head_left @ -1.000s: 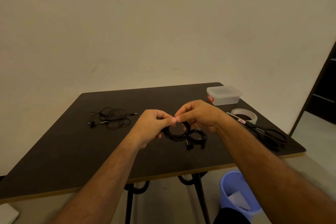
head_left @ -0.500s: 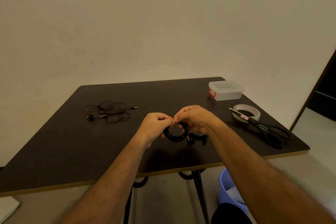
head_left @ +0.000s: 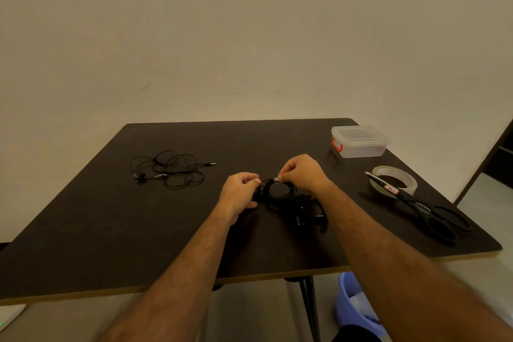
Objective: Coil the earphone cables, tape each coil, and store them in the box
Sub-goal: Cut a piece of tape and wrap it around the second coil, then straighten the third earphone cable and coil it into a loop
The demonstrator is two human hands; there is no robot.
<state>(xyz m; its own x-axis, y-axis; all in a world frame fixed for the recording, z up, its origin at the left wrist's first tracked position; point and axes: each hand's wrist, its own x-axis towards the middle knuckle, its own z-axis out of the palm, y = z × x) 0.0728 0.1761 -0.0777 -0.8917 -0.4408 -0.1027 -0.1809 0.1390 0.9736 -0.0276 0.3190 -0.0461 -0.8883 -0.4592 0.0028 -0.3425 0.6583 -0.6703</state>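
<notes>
A black coiled earphone cable (head_left: 278, 191) sits between both hands just above the dark table (head_left: 111, 225). My left hand (head_left: 241, 191) grips the coil's left side. My right hand (head_left: 302, 172) pinches its top, where a small piece of tape (head_left: 275, 179) shows. Another black coil (head_left: 308, 214) lies on the table under my right wrist. A loose, tangled earphone cable (head_left: 172, 169) lies at the left. The clear plastic box (head_left: 360, 141), lid on, with a red latch, stands at the back right.
A roll of clear tape (head_left: 399, 179) lies at the right with black scissors (head_left: 433, 214) resting across it toward the table's right edge. A blue bin (head_left: 352, 305) stands on the floor below the front edge. A wall is behind the table.
My fingertips, pinched together at the coil's top, have drawn slightly apart; the tape piece now shows between them. The camera view shifted a little.
</notes>
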